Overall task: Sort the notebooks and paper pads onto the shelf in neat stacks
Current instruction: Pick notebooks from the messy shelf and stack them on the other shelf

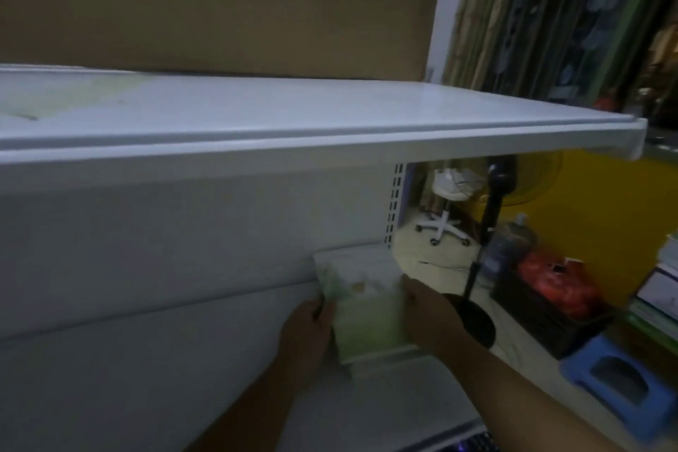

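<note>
Early on, I'd judge: L grip (308, 334) & R grip (429, 319) both clasp one green pad stack (363, 312) by its sides on lower shelf (183, 378), right end; more books (660, 290) wait far right, unsorted.
</note>
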Demonstrator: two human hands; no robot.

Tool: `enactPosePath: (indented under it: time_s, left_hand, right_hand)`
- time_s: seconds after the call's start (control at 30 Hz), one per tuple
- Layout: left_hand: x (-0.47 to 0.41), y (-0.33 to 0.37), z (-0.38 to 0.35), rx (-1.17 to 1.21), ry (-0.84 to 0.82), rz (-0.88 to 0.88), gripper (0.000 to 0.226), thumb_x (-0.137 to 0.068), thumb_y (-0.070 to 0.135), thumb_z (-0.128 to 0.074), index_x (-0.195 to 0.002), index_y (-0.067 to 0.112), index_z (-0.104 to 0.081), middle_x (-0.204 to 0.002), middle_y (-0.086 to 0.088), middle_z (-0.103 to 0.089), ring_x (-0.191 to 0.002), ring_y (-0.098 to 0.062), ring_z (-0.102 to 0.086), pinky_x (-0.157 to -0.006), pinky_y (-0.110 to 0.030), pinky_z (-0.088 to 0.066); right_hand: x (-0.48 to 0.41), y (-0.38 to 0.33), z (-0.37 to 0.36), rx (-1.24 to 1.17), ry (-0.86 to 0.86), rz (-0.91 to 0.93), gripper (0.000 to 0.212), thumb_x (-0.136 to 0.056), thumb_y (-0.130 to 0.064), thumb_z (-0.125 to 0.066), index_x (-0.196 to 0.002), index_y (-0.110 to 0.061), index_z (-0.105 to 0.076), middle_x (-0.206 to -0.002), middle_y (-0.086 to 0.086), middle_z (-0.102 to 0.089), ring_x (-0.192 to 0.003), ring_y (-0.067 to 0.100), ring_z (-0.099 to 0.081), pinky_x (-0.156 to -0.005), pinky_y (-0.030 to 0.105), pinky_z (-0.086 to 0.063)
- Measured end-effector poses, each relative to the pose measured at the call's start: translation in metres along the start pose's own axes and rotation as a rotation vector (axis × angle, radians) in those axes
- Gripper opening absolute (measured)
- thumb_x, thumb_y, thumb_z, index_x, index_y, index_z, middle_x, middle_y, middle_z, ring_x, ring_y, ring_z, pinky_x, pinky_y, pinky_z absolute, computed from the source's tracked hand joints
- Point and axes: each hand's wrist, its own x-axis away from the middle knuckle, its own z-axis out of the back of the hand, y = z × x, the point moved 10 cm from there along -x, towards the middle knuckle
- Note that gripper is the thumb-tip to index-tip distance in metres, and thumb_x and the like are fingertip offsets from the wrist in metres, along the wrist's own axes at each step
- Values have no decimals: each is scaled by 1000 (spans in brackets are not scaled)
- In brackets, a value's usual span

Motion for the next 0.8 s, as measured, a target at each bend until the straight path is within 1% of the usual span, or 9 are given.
enactPosePath:
  time_s: [0.1, 0.23, 0.37, 0.43, 0.5, 0.57, 0.63, 0.7, 0.8]
  left_hand:
    - [-6, 0, -3, 1, 32, -27, 43, -96, 45, -41, -107, 14, -69, -102, -10, -69, -95, -26, -63, -85, -35, -49]
    - [-2, -3, -6, -36, 6, -30, 56, -91, 54, -35, -108, 13, -70, -106, -12, -70, -98, -26, -64, -89, -38, -49]
    - [5, 9, 0, -105, -37, -1, 67, -83, 60, -36, -127, 14, -59, -124, -10, -63, -112, -23, -60, -97, -35, -46]
    - [14, 12, 13, -272, -43, 19, 77, -83, 65, -35, -141, 14, -42, -138, -13, -52, -124, -25, -52, -104, -35, -40]
    - [31, 10, 38, -577, -70, -30, 69, -95, 57, -32, -151, 18, -22, -152, -12, -31, -138, -25, -33, -113, -34, -27]
    - [54, -2, 82, -835, -94, -67, 63, -99, 52, -27, -152, 22, -12, -159, -6, -14, -145, -22, -17, -117, -34, -14]
    - [80, -22, 147, -971, -66, -8, 62, -99, 52, -24, -153, 23, -9, -161, -3, -3, -147, -20, -5, -118, -36, -4]
    - [111, -39, 226, -1039, 5, 105, 63, -99, 54, -20, -153, 24, -6, -161, -1, 2, -148, -17, 3, -118, -39, 2]
    - [180, -49, 336, -1093, 114, 214, 64, -98, 55, -19, -153, 25, -5, -161, 1, 3, -148, -17, 5, -119, -41, 1]
  right_hand:
    - [-8, 5, -3, 8, 14, 43, 36, -97, -15, -36, -132, -13, -46, -120, 11, -59, -107, 29, -57, -92, 38, -48]
    - [-13, 11, -18, 93, -55, 50, 48, -101, -17, -28, -148, -14, -22, -150, 9, -33, -136, 24, -35, -112, 36, -27]
    - [-3, 0, -7, 290, 35, 113, 52, -95, -28, -16, -146, -25, -27, -151, 10, -27, -132, 30, -35, -105, 40, -34]
    - [6, -15, 1, 496, 87, 197, 43, -95, -30, -31, -138, -31, -38, -149, 8, -28, -129, 31, -36, -99, 41, -38]
    - [11, -32, 5, 611, 84, 247, 35, -92, -27, -38, -124, -29, -50, -134, 3, -44, -121, 27, -43, -95, 39, -40]
    - [15, -67, 19, 615, 152, 319, 46, -85, -30, -25, -114, -22, -61, -120, 3, -56, -115, 27, -49, -95, 37, -42]
    - [37, -126, 23, 531, 230, 480, 61, -83, -32, -18, -122, -12, -62, -126, 12, -58, -121, 30, -49, -102, 39, -41]
    - [79, -189, -7, 509, 139, 629, 57, -93, -37, -24, -144, -16, -36, -152, 9, -32, -141, 25, -27, -113, 31, -23]
    - [161, -278, -81, 424, -122, 816, 60, -97, -40, -34, -151, -24, -14, -160, 3, -1, -147, 21, -3, -117, 30, -11]
